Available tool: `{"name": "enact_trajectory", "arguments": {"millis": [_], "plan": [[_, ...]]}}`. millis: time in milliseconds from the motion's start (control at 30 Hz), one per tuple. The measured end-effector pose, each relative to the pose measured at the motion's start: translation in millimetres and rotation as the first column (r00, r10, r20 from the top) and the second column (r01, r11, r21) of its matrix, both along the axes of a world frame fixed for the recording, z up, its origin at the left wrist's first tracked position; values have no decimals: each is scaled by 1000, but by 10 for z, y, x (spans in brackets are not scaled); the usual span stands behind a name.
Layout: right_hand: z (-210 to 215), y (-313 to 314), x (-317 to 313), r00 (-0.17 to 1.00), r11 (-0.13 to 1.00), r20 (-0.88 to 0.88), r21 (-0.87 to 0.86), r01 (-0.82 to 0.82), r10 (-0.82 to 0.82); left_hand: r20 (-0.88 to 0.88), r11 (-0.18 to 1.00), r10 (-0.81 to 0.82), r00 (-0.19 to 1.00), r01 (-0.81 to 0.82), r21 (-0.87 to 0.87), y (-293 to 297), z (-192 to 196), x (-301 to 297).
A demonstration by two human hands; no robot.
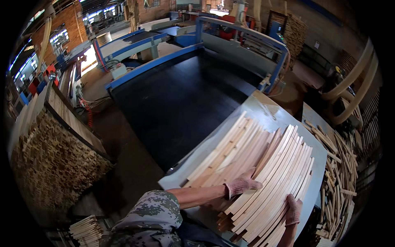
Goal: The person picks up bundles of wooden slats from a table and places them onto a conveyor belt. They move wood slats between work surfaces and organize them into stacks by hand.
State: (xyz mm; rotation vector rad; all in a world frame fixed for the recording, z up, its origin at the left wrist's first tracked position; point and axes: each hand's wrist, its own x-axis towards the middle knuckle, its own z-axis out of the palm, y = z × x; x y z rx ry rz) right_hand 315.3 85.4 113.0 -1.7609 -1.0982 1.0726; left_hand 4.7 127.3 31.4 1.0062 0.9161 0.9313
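A pale wooden strip bundle (273, 181) lies on the light grey table (267, 103), its near ends overhanging toward me. My left hand (242, 184), in a pinkish knit glove, presses against the bundle's left side, thumb toward the top strips. My right hand (293, 210), gloved alike, grips the right edge with its fingers bent over the outer strips. The stack sits between both hands. To its left, a flatter group of wooden strips (224, 150) rests on the same table, partly behind my left forearm.
Beyond the table runs a wide black conveyor belt (185, 103) with a blue frame (154, 66). A tall stack of wood strips (57, 160) stands at the left. Loose strips (337, 181) are heaped at the right, below thick hoses (356, 82).
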Motion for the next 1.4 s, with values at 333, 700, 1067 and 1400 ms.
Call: {"name": "enact_trajectory", "arguments": {"millis": [333, 700, 1067, 1400], "plan": [[441, 166, -3027, 986, 971, 46, 170, -166, 160, 157, 988, 37, 987, -60, 141, -127, 566, -2959], [-229, 827, -6049, 911, 928, 193, -157, -337, 363, 48, 982, 158, 986, -152, -109, 32, 143, -6014], [-566, 1408, -6802, 911, 941, 268, -216, -261, 314, -834, 988, -141, 533, 122, -89, 1179, 411, -6881], [-537, 2033, -7741, 863, 891, 248, -238, -386, 440, -869, 902, 426, 252, -191, 387, 1555, 396, -7509]]}}
